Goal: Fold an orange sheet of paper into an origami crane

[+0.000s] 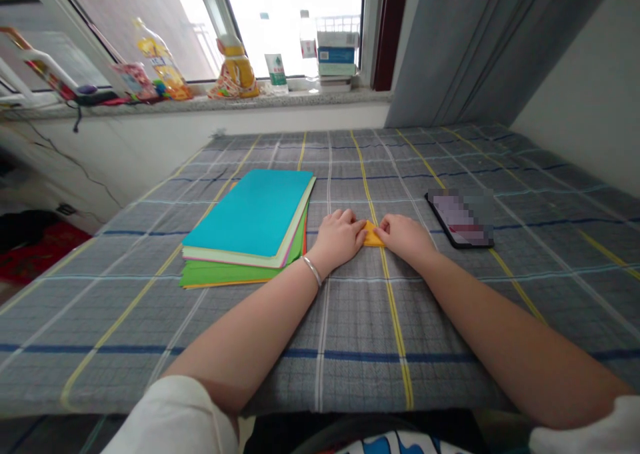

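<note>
A small folded piece of orange paper (373, 235) lies on the plaid cloth (350, 321), with only its middle showing. My left hand (339, 239) pinches its left side, and my right hand (406, 237) pinches its right side. The rest of the paper is hidden by my fingers. A silver bangle (313, 271) circles my left wrist. Left of that hand sits a stack of coloured paper sheets (253, 224), topped by a teal sheet, with pale, pink, green and orange edges below. My left hand is close to the stack but does not touch it.
A black smartphone (463, 219) lies right of my right hand. Beyond the cloth's far edge, a windowsill (200, 104) holds a yellow oil bottle (161, 61), a water bottle (275, 61) and stacked boxes (337, 54). A grey curtain (450, 47) hangs at the far right.
</note>
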Motion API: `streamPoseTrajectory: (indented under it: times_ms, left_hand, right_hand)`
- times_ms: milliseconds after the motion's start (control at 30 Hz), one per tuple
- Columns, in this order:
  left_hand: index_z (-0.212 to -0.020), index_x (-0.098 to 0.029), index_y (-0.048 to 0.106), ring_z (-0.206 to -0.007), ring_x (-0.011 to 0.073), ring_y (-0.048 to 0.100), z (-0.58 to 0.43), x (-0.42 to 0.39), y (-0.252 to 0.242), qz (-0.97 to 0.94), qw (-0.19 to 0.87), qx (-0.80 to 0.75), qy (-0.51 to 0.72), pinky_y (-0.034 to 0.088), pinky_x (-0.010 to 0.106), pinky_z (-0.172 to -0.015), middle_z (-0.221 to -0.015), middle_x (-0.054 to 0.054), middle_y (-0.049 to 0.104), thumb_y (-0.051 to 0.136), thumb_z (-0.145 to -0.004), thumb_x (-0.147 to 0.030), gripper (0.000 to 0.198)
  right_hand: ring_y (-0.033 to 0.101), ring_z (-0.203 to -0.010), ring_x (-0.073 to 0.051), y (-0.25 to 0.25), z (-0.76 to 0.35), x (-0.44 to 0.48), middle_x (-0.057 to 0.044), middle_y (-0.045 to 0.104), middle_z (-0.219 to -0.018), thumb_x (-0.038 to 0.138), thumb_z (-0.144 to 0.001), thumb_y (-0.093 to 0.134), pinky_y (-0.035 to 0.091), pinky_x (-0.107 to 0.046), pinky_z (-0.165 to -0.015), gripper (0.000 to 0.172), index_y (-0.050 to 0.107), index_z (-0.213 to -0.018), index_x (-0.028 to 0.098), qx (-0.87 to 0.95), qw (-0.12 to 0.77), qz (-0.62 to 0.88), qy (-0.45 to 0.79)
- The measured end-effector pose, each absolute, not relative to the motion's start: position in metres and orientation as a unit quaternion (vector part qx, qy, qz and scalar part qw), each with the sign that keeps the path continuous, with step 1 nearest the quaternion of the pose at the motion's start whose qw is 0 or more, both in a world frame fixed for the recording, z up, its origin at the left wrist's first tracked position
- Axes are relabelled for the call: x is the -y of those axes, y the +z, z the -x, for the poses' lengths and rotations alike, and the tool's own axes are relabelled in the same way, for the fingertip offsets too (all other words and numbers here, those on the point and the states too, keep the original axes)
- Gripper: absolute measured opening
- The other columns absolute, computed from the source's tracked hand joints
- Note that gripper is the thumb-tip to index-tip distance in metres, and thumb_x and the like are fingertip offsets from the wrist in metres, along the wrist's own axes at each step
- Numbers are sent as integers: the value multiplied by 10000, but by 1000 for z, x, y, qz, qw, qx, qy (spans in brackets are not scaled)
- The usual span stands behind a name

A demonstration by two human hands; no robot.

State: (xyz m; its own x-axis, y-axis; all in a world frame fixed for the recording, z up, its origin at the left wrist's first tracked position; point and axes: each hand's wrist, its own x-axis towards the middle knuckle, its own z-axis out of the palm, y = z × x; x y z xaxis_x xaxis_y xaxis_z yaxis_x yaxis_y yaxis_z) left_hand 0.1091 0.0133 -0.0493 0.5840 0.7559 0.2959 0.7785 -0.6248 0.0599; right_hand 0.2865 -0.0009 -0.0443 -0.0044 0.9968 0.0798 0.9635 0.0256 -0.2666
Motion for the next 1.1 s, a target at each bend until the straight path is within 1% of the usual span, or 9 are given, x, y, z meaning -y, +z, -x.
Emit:
streamPoseTrajectory:
  times_ms: [167,433,533,633,700,767,867,1000,1100]
  left_hand:
    - [-1266,-168,594,-1169,256,474,-112,-17,-54,904,35,395,-158,375,397,-996,-1310,95,561,343,-991,-354,416]
    - [-1338,-157,529,-1215,243,483,-119,-14,-57,897,41,417,-140,351,398,-1067,-1328,72,577,285,-1005,-393,476]
    - [-1375,-156,494,-1290,265,433,-120,-13,-57,897,38,425,-118,312,429,-1109,-1396,72,530,294,-998,-385,484]
    - [-1446,-167,405,-1401,281,313,-120,-15,-58,895,3,439,-79,251,470,-1151,-1514,54,397,263,-1002,-378,512]
    - [-1476,-178,355,-1440,276,245,-120,-17,-59,893,-19,446,-59,215,488,-1169,-1554,37,322,232,-1006,-374,523]
    - [-1482,-178,342,-1453,273,218,-120,-19,-59,892,-28,447,-53,189,497,-1178,-1564,32,296,216,-1006,-376,531]
    - [-1475,-174,357,-1455,275,214,-120,-19,-59,892,-28,448,-56,183,505,-1179,-1564,34,293,209,-1004,-398,542]
    - [-1474,-168,361,-1452,280,220,-120,-17,-57,893,-21,447,-57,188,514,-1175,-1564,42,293,208,-1000,-431,563]
    - [-1474,-167,359,-1448,285,230,-120,-15,-56,893,-18,445,-54,194,517,-1172,-1563,47,295,216,-999,-429,561]
  right_hand:
    - [632,-764,-222,-44,-287,-3,-81,709,-859,370,-865,538,380,-312,-609,209,659,-814,208,703,116,697,78]
    - [633,-753,-204,-45,-290,-6,-61,717,-823,388,-859,540,376,-290,-600,233,669,-796,203,704,122,693,98]
    - [630,-766,-189,-44,-298,-12,-61,717,-848,379,-834,580,395,-272,-617,213,673,-810,190,702,144,680,153]
    - [607,-700,-155,-41,-312,-18,-46,699,-811,355,-805,614,401,-249,-584,185,665,-810,177,685,157,663,257]
    - [535,-562,-125,-38,-322,-18,-11,636,-666,378,-803,610,360,-248,-501,204,653,-798,179,667,138,654,328]
    - [440,-461,-100,-33,-330,-15,29,535,-539,415,-804,607,301,-246,-446,233,645,-804,185,655,112,638,389]
    - [364,-409,-80,-27,-335,-10,54,447,-469,429,-789,626,244,-245,-419,244,634,-756,187,646,73,627,430]
    - [331,-384,-68,-23,-334,-8,51,454,-474,409,-792,624,228,-250,-405,249,612,-679,188,632,37,634,444]
    - [384,-391,-69,-24,-331,-11,31,513,-509,401,-786,639,277,-241,-408,272,588,-634,182,620,18,649,442]
